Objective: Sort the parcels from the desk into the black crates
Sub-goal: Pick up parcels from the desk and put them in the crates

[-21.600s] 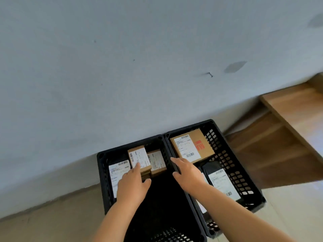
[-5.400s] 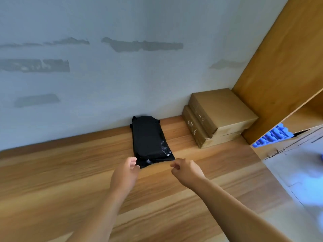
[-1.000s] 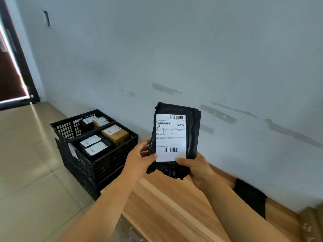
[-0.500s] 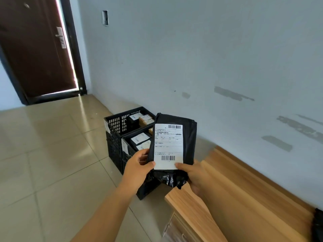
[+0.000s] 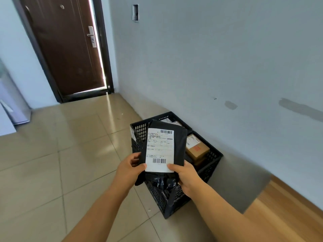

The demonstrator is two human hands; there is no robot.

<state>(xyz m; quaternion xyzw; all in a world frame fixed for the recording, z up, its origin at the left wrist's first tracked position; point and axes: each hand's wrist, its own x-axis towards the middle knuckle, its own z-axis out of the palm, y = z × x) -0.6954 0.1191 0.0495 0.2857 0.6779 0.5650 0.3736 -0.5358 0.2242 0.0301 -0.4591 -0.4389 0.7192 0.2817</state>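
Both hands, left hand (image 5: 130,169) and right hand (image 5: 187,177), pinch the bottom of a black parcel (image 5: 165,147), held upright above the black crates (image 5: 211,165) on the tiled floor (image 5: 52,163). The crates sit against a pale wall (image 5: 218,58), between a brown door (image 5: 68,46) and the wooden tabletop (image 5: 283,215).

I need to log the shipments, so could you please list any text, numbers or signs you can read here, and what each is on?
White label on the held black parcel: two barcodes and printed rows, too small and blurred to read.
Label on the brown box in the black crate: blurred; its red mark is unreadable.
Labels in the far crate: unreadable.
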